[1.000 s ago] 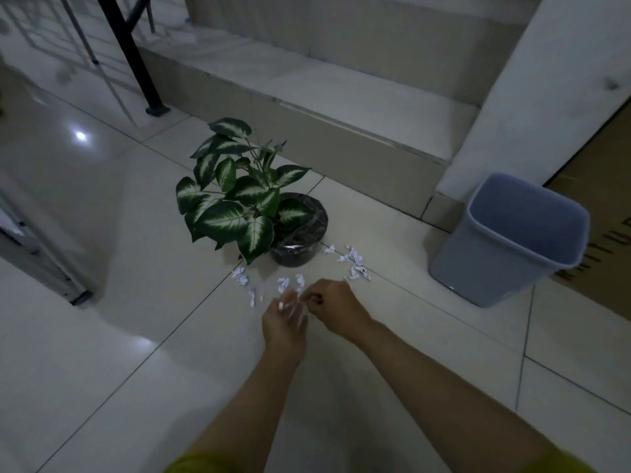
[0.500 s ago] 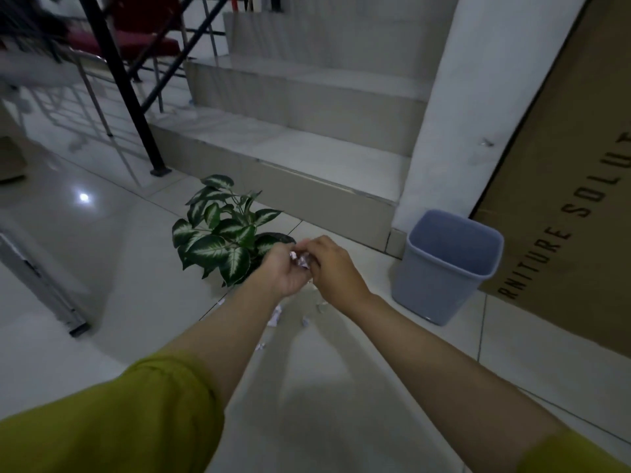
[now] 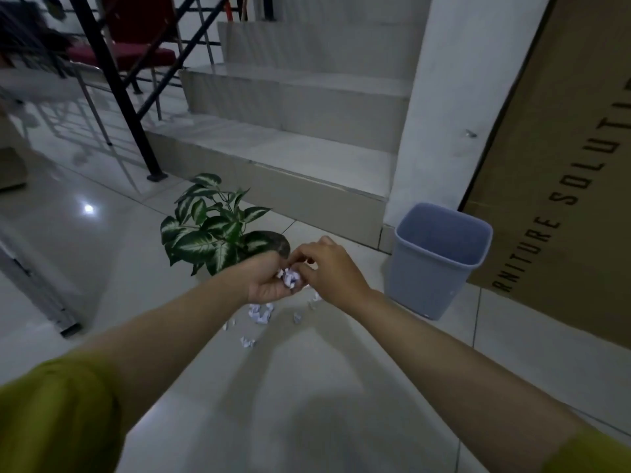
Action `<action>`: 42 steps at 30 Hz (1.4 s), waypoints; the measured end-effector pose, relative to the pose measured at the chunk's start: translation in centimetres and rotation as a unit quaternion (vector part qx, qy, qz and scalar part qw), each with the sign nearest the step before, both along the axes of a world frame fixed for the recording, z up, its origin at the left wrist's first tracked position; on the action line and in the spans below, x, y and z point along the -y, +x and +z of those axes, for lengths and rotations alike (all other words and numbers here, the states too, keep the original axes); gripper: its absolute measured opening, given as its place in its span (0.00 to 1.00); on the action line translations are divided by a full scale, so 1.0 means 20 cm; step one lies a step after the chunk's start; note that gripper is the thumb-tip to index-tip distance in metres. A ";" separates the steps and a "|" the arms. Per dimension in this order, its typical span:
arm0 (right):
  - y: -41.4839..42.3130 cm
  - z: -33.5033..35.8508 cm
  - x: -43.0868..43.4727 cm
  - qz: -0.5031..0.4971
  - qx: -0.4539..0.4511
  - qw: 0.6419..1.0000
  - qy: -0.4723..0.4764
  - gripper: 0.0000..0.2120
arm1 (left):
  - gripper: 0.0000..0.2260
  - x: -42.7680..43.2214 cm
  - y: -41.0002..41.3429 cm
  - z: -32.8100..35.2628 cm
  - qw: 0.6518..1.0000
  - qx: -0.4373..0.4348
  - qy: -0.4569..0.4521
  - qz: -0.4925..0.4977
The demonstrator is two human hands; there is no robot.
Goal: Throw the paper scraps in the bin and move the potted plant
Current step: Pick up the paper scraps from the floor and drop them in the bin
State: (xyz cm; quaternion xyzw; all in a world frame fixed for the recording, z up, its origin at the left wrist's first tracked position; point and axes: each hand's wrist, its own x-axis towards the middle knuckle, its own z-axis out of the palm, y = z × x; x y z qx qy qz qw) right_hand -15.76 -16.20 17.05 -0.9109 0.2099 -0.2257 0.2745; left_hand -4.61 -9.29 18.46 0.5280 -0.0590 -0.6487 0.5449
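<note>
My left hand (image 3: 264, 279) is cupped palm-up around a small heap of white paper scraps (image 3: 290, 277). My right hand (image 3: 329, 268) pinches at that heap from the right, fingers touching the scraps. More loose scraps (image 3: 260, 314) lie on the tiled floor just below my hands. The potted plant (image 3: 211, 227), with green-and-white leaves and a dark pot (image 3: 278, 243), stands on the floor right behind my left hand. A grey-blue plastic bin (image 3: 438, 259), open at the top, stands to the right of my hands near the wall.
Tiled steps (image 3: 300, 131) rise behind the plant, with a black railing post (image 3: 116, 87) at the left. A large cardboard box (image 3: 563, 165) leans on the wall behind the bin. A metal frame (image 3: 41, 295) lies low at the left. Pale floor tiles spread in front.
My hands have risen from the floor with gathered scraps and the view has tilted up. Since half a second ago both hands hold nearly still, the right fingers working at the heap.
</note>
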 end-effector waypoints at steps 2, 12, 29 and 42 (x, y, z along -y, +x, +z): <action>0.04 -0.06 -0.02 0.017 -0.025 0.999 -0.032 0.08 | 0.15 -0.03 0.03 -0.11 0.999 0.023 0.016 0.015; 0.30 -0.35 0.02 0.066 -0.193 0.978 -0.051 0.15 | 0.16 -0.20 0.41 -0.57 0.964 0.083 0.055 0.247; 0.68 -1.09 -0.21 0.223 -0.278 0.931 -0.082 0.14 | 0.14 -0.40 0.59 -1.01 0.879 -0.162 0.023 0.448; 0.89 -0.97 -0.37 0.036 -0.023 0.977 0.209 0.08 | 0.19 -0.36 0.62 -1.02 0.895 -0.209 -0.047 0.390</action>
